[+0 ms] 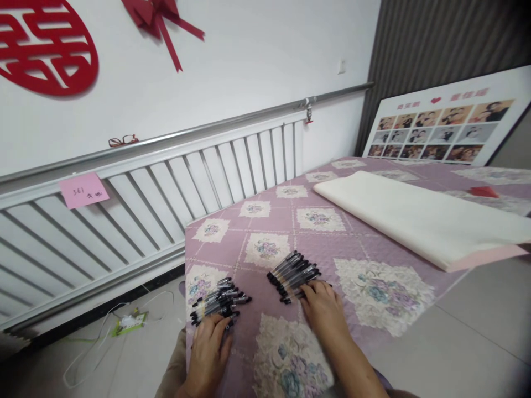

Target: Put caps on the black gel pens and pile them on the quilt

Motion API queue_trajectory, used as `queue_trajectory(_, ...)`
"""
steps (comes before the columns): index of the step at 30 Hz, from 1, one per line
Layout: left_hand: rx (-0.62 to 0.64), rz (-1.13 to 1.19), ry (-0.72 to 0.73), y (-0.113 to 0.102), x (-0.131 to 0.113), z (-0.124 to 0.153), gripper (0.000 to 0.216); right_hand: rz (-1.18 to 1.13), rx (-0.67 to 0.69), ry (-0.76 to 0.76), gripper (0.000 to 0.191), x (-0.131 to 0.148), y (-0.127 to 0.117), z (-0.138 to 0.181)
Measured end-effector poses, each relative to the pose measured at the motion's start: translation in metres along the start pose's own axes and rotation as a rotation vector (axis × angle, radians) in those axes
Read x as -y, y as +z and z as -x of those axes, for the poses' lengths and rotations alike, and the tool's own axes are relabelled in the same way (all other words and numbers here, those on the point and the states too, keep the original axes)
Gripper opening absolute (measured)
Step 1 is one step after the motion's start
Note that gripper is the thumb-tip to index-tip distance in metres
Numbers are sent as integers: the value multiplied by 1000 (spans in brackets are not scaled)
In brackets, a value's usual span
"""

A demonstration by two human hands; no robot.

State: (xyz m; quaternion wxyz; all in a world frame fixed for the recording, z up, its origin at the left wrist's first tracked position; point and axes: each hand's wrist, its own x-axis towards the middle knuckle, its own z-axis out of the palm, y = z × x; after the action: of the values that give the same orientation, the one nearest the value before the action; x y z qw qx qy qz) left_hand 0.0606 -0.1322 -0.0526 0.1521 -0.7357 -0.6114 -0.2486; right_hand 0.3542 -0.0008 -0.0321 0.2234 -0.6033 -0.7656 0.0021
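Two heaps of black pens lie on a purple flowered bedspread (365,243). My left hand (209,351) rests near the bed's corner, its fingers stretched flat, touching the near end of the left pen heap (219,301). My right hand (323,309) lies palm down with fingers extended onto the near end of the right pen heap (295,273). Neither hand is wrapped round a pen that I can see.
A folded cream sheet with a pink underside (418,218) lies across the bed to the right. A white radiator cover (166,188) with a pink note (83,189) runs along the wall. A photo board (443,127) leans at the back. Cables lie on the floor (128,323).
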Motion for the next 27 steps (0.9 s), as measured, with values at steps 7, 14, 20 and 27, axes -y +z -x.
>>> queue_trajectory(7, 44, 85, 91, -3, -27, 3, 30, -8, 53, -39, 23, 2, -8, 1)
queue_trajectory(14, 124, 150, 57, -7, -33, -3, 26, 28, 171, -82, 20, 3, -14, 7)
queue_trajectory(20, 116, 189, 60, -11, -34, -4, 27, -4, 214, -106, 19, 8, -16, 9)
queue_trajectory(27, 111, 195, 92, -11, -33, -1, 33, -326, 300, -404, 16, 62, -9, 32)
